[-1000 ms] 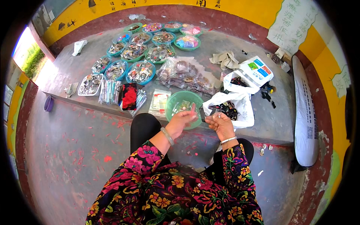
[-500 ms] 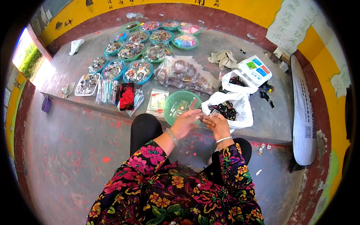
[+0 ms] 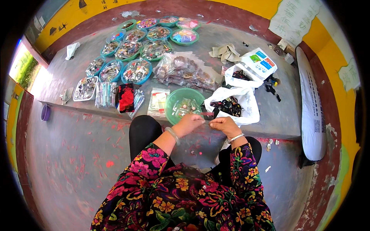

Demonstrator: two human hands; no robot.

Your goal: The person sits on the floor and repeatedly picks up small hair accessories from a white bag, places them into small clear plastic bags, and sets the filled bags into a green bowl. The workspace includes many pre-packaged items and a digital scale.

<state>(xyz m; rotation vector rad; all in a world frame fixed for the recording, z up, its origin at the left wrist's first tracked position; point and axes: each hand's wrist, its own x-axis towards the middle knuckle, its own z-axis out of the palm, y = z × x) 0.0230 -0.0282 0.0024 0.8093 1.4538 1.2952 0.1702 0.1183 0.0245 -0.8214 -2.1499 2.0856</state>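
Showing both bare hands at the near edge of a raised grey platform, seen from above. L. hand, w/ pale bangle, reaches in front of the green bowl; R. hand, w/ silvery bangle, is just beside it, nearer the open white bag. Fingers of both are curled inward, thumbs toward fingertips, the two sets of tips facing w/ a narrow gap b/w. A small black-and-reddish strip is up off the platform, just above the tips, b/w bowl & bag; it's too small in this view to tell which fingers grip it, if not both.

Surroundings: green bowl holds clear packets; white bag holds a tangle of dark items. Behind, a 2nd white bag & a heap of clear bags w/ brownish contents. L. of bowl: flat packets, then red-and-black pouch next to a bundle of slim wrapped items. Farther back L., white tray & rows of round bowls, filled w/ small assorted goods. Purple pot at far L., below platform level.
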